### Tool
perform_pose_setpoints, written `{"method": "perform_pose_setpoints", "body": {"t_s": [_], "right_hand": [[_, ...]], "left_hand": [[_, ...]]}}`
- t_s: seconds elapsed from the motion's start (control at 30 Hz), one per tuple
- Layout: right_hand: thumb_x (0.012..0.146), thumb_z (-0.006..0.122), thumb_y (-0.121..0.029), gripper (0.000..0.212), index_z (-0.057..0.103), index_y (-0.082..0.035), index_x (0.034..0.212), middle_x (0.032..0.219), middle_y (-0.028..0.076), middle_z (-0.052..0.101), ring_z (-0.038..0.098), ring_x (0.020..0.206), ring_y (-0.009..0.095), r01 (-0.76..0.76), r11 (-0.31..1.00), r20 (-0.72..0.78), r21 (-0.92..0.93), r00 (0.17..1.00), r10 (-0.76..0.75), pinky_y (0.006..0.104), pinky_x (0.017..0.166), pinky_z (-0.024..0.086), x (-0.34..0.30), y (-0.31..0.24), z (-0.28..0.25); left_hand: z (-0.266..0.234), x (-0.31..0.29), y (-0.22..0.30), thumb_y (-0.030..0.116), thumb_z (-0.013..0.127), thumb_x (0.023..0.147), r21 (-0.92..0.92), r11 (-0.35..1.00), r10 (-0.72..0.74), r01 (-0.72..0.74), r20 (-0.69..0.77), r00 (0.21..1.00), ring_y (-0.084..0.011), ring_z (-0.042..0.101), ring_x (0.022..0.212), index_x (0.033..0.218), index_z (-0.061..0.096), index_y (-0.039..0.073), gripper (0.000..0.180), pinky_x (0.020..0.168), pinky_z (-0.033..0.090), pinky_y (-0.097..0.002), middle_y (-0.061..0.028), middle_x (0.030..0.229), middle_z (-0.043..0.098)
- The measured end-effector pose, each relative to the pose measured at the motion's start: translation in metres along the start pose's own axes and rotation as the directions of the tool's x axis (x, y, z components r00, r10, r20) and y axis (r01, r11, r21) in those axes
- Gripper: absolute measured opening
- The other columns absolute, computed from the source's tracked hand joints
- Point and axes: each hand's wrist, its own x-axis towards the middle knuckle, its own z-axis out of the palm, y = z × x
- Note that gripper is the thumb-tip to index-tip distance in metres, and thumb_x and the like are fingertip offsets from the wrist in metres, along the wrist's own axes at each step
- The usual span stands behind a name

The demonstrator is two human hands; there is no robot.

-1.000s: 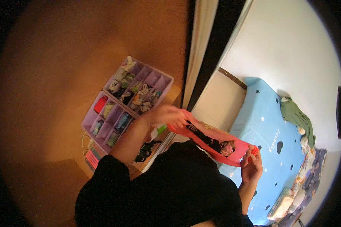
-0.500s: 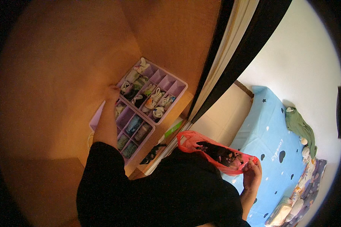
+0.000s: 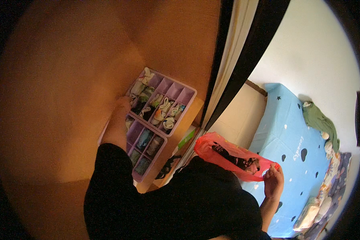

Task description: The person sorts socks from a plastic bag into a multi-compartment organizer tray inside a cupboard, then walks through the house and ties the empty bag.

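Your right hand [image 3: 273,182] pinches the red bag [image 3: 228,156], which hangs to its left. Your left hand [image 3: 122,106] touches the purple organizer [image 3: 164,102] just right of it; its grip is unclear.

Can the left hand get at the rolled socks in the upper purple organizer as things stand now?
Probably yes. The left hand lies at the edge of the upper purple organizer, its compartments are open on top, and nothing covers the rolled socks. The right hand holds the red plastic bag well away.
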Motion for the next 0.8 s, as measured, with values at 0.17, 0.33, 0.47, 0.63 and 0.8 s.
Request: {"method": "perform_pose_setpoints", "body": {"t_s": [0.17, 0.33, 0.47, 0.63, 0.8], "right_hand": [[0.076, 0.051, -0.012, 0.022, 0.049, -0.001, 0.094, 0.067, -0.002, 0.044, 0.039, 0.058, 0.009, -0.007, 0.998, 0.083, -0.069, 0.996, 0.012, 0.0211, 0.055, 0.033, -0.003, -0.006, 0.015], [0.074, 0.051, -0.014, 0.029, 0.047, 0.001, 0.099, 0.069, 0.000, 0.045, 0.042, 0.061, 0.010, 0.031, 0.999, 0.152, -0.013, 0.988, -0.029, 0.0218, 0.058, 0.035, -0.003, -0.012, 0.020], [0.075, 0.049, -0.010, 0.038, 0.044, 0.003, 0.110, 0.082, 0.006, 0.051, 0.049, 0.069, 0.014, -0.004, 1.000, 0.206, -0.016, 0.979, 0.007, 0.0250, 0.062, 0.040, 0.005, -0.011, 0.027], [0.075, 0.045, 0.003, 0.056, 0.027, 0.000, 0.128, 0.125, 0.018, 0.038, 0.058, 0.071, 0.018, -0.080, 0.996, 0.332, -0.044, 0.939, 0.090, 0.0230, 0.054, 0.044, 0.008, -0.010, 0.046], [0.071, 0.046, 0.004, 0.064, 0.023, 0.000, 0.130, 0.131, 0.018, 0.030, 0.059, 0.074, 0.018, 0.025, 0.998, 0.498, -0.064, 0.867, 0.010, 0.0176, 0.050, 0.041, -0.006, -0.034, 0.060]], "left_hand": [[-0.008, -0.003, -0.004, 0.019, 0.060, 0.075, -0.011, 0.999, -0.044, 0.043, -0.071, 0.996, -0.0226, 0.057, 0.080, 0.093, 0.059, -0.001, 0.027, 0.069, 0.047, -0.0365, -0.0135, 0.093, 0.059], [-0.060, -0.070, 0.011, 0.018, 0.059, 0.076, -0.735, 0.659, 0.023, -0.161, -0.194, 0.981, -0.0216, 0.056, 0.083, 0.092, 0.058, 0.000, 0.025, 0.071, 0.046, -0.0364, -0.0121, 0.091, 0.058], [-0.087, -0.129, 0.068, 0.013, 0.055, 0.080, -0.983, -0.167, 0.313, -0.081, -0.130, 0.941, -0.0160, 0.056, 0.074, 0.092, 0.056, 0.002, 0.016, 0.064, 0.047, -0.0307, -0.0061, 0.080, 0.056], [-0.078, -0.197, 0.163, 0.009, 0.055, 0.078, -0.978, -0.207, 0.746, 0.021, -0.144, 0.651, -0.0095, 0.054, 0.069, 0.090, 0.055, 0.003, 0.014, 0.059, 0.045, -0.0262, -0.0028, 0.076, 0.056], [-0.035, -0.282, 0.264, 0.010, 0.060, 0.076, -0.910, -0.065, 0.848, -0.410, -0.267, 0.458, -0.0124, 0.055, 0.072, 0.090, 0.056, 0.000, 0.018, 0.063, 0.045, -0.0252, -0.0055, 0.081, 0.057]]}}
